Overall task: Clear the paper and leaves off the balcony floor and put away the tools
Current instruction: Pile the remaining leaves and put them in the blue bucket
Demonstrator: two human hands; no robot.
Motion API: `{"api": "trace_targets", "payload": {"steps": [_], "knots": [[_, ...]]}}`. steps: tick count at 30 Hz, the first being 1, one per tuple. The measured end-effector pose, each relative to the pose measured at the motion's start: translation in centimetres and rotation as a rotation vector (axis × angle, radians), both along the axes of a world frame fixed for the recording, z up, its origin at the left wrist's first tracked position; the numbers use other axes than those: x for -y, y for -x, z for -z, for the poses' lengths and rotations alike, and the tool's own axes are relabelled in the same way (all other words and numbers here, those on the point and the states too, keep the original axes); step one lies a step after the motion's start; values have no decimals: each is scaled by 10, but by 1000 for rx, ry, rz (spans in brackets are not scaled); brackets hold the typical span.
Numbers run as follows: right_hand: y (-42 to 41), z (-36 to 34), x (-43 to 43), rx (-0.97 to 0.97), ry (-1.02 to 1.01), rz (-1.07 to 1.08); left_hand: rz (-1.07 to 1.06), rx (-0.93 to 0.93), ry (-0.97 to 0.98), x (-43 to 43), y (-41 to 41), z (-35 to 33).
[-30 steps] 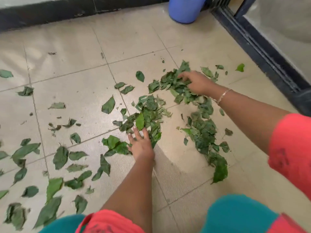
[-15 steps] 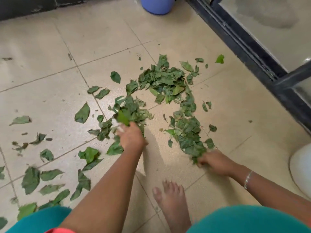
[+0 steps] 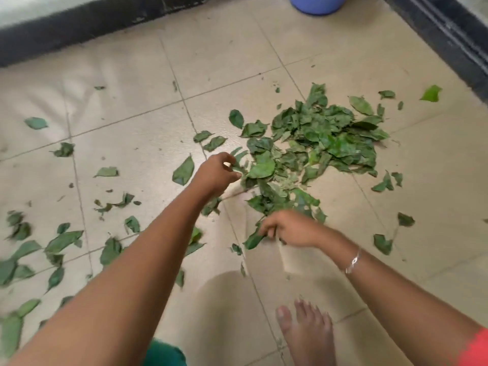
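Leaves (image 3: 324, 138) heaped on the balcony floor (image 3: 132, 154) at 1 o'clock, strays at 8. Right hand (image 3: 290, 228) pinches 1 leaf (image 3: 253, 240) at the heap's 6; left hand (image 3: 216, 173), fingers curled, at its 9, grip unclear.

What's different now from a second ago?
The right hand swept from the far side of the pile back toward the person, and now touches a leaf. The left hand pushed its clump into the pile. Scattered leaves and the bucket stayed.
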State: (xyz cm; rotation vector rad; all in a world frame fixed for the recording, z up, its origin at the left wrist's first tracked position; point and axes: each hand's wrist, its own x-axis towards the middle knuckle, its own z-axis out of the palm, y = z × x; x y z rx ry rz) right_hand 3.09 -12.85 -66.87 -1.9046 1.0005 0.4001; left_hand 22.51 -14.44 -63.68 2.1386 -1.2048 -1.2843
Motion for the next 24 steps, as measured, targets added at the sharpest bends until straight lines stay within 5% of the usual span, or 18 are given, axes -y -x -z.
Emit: {"api": "trace_targets", "payload": {"steps": [2,5,8,13,17,21,24], "knots": [[-8,18,-2,-30,47,-35,77,78,-74,-11,-20,-8],[-9,27,33,-115,378,302,134,162,-152,-28,-46,-16],[-29,6,36,-171,566,310,165,223,-221,-43,-61,-15],[-121,7,-91,262,6,-225,211,327,-305,-62,-85,-15],[-149,20,-157,194,-111,-661,121,324,-262,-81,-103,-16],[-164,45,-96,164,219,-386,91,299,-332,-110,-111,-6],[-149,37,-10,132,333,151,-25,251,-362,-128,-115,0]]}}
